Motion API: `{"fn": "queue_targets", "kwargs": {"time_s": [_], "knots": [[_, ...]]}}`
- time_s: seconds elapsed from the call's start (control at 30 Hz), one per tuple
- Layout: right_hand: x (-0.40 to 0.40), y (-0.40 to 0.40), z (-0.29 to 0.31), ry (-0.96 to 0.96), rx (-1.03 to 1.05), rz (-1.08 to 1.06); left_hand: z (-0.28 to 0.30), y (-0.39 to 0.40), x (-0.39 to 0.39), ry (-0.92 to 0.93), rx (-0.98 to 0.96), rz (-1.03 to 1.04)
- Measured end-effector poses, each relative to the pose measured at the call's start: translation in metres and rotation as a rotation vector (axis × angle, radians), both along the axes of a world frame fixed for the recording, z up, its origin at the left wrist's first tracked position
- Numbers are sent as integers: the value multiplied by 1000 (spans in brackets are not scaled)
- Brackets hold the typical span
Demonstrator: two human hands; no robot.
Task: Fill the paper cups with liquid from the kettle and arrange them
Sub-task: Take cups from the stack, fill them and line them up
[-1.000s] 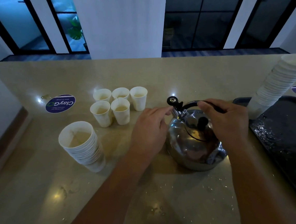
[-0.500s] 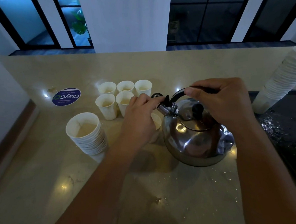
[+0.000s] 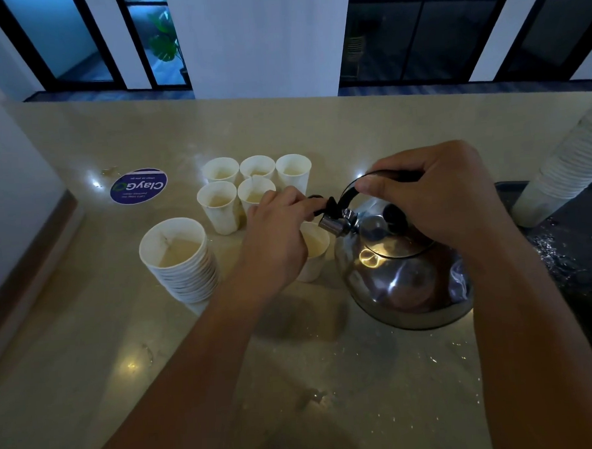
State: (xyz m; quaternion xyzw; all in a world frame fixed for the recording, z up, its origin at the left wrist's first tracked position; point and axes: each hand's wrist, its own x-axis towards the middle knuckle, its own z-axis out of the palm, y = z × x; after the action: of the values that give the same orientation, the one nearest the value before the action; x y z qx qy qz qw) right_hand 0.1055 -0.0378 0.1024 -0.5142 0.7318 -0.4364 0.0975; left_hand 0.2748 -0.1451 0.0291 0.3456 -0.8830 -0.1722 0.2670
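Left hand [image 3: 275,239] pinches spout cap, right hand [image 3: 437,196] grips kettle [image 3: 403,273] handle, half-hiding cup [image 3: 315,254].

On the bench [image 3: 88,338], five filled cups [image 3: 251,189] stand in two rows behind the left hand [image 3: 274,232]. A sticker [image 3: 138,185] lies left of them, and a cup stack [image 3: 180,261] stands nearer, front-left. A single cup [image 3: 315,254] sits between the left hand and the kettle [image 3: 403,270], under the spout. The right hand [image 3: 437,199] is on the kettle's handle. A tray [image 3: 581,261] lies right of the kettle, with a tall cup stack [image 3: 569,168] leaning on it.
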Motion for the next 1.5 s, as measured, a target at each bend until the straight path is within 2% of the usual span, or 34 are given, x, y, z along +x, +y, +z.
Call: {"fn": "queue_targets", "kwargs": {"time_s": [0.33, 0.97, 1.27, 1.5], "knots": [[0, -5, 8, 109, 51, 52, -8, -3, 3, 22, -39, -45], [-3, -4, 8, 101, 70, 76, -8, 1, 3, 44, -34, -59], [-5, -1, 3, 57, 78, 60, -6, 4, 3, -1, 19, -36], [-10, 9, -12, -136, -62, -70, -3, 9, -9, 18, 72, -24]]}}
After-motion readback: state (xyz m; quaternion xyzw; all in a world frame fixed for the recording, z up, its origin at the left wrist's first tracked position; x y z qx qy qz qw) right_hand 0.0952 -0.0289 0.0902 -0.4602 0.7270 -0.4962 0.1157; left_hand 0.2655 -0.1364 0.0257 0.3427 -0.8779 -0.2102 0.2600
